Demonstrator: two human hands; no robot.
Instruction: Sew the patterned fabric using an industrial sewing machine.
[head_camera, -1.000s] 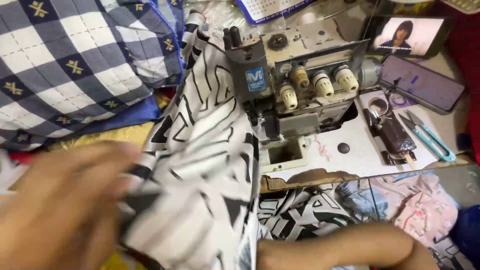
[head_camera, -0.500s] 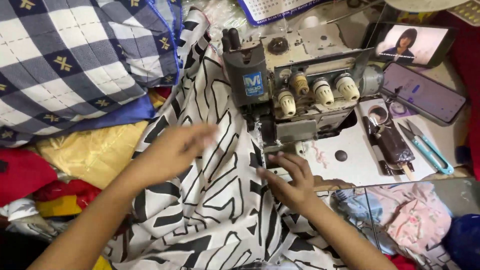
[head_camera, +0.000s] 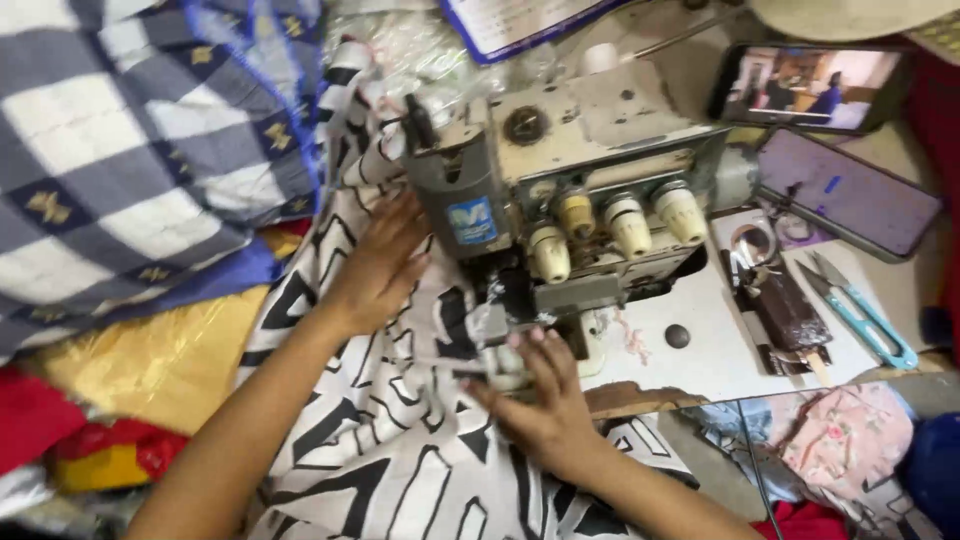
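A white fabric with black line patterns (head_camera: 390, 450) lies draped across the bed of a grey overlock sewing machine (head_camera: 560, 190). My left hand (head_camera: 385, 265) rests flat on the fabric just left of the machine head, fingers spread. My right hand (head_camera: 535, 395) presses on the fabric in front of the presser foot (head_camera: 490, 335), fingertips close to the needle area. Neither hand grips anything; both lie on the cloth.
A blue and white checked cloth (head_camera: 130, 150) is piled at the left, with yellow (head_camera: 160, 360) and red fabric below it. Right of the machine lie blue-handled thread snips (head_camera: 865, 310), a dark tool (head_camera: 785, 310), a phone (head_camera: 850, 190) and a second phone showing video (head_camera: 805, 85).
Both hands have moved forward along the patterned fabric toward the machine; the left now sits beside the machine head and the right is at the presser foot. The camera has moved closer.
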